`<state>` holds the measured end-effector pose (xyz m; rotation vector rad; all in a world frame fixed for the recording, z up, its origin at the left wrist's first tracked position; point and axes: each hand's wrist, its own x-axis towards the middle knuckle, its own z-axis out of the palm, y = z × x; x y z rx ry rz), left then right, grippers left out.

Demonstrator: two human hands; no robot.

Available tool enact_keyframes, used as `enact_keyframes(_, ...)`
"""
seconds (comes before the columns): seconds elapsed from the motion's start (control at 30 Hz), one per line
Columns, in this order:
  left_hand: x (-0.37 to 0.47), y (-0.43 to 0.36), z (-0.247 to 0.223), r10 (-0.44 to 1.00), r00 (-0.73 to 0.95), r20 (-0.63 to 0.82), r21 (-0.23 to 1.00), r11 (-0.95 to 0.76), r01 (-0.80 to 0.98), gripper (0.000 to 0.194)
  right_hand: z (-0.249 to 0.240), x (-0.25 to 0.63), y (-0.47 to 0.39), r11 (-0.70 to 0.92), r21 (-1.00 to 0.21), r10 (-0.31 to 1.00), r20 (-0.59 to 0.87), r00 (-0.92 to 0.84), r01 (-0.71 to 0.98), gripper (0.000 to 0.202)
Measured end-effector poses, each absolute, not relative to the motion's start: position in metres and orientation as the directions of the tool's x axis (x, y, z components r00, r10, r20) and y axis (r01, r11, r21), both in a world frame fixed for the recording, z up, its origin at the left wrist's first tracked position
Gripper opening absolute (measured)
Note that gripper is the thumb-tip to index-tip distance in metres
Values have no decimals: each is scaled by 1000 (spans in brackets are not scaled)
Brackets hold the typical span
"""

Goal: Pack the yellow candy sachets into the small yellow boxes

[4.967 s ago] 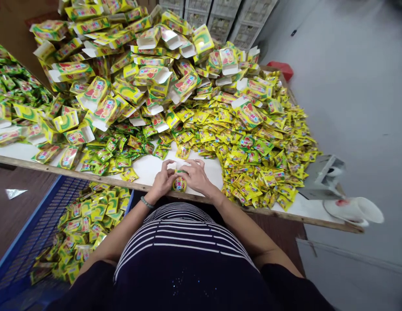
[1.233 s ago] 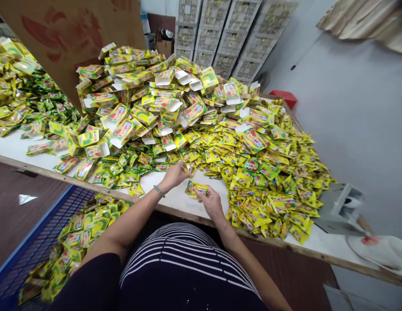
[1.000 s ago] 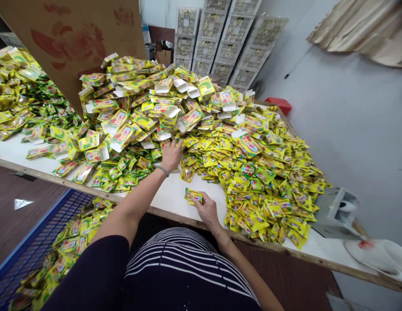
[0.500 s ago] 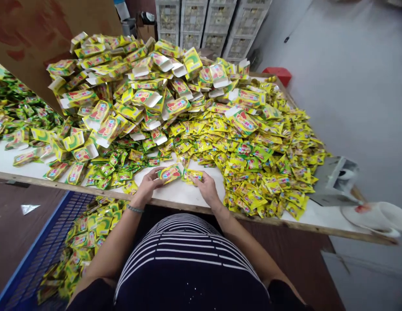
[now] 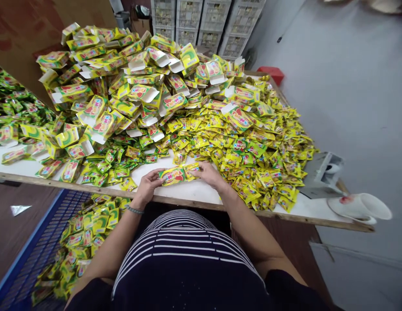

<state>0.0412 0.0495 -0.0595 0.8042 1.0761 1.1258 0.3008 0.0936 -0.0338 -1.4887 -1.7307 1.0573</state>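
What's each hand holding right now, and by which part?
The left hand holds a small printed box by its left end; the right hand holds at least one yellow sachet by its right end.

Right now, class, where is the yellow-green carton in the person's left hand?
In the head view, the yellow-green carton is near the middle, over the white tabletop, between the left hand and the yellow sachet packaging in the right hand.

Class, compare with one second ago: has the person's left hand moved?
Yes: the left hand, then reaching in at the pile of boxes, has drawn back toward the table's front edge.
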Motion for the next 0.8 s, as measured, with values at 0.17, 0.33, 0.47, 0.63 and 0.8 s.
enact_keyframes(0.17, 47, 54, -57, 947, 183, -266, 930, 302, -211, 58, -16, 295, 94, 88, -773, 979, -48, -196, 629, 29)
enact_keyframes(0.33, 64, 67, -45, 921, 332, -205, 973, 155, 169, 49, -5, 287, 89, 248, -726, 960, 95, -264, 641, 18)
enact_keyframes(0.47, 84, 71, -41, 905, 400, -143, 987, 103, 120, 45, -6, 287, 90, 392, -710, 914, 228, -335, 585, 16)
enact_keyframes(0.63, 96, 63, -51, 839, 518, -170, 951, 277, -136, 52, -17, 286, 90, 461, -657, 882, 268, -387, 597, 16)
enact_keyframes(0.8, 91, 59, -58, 833, 511, -213, 915, 354, -195, 53, -19, 281, 82, 477, -616, 872, 245, -423, 627, 20)
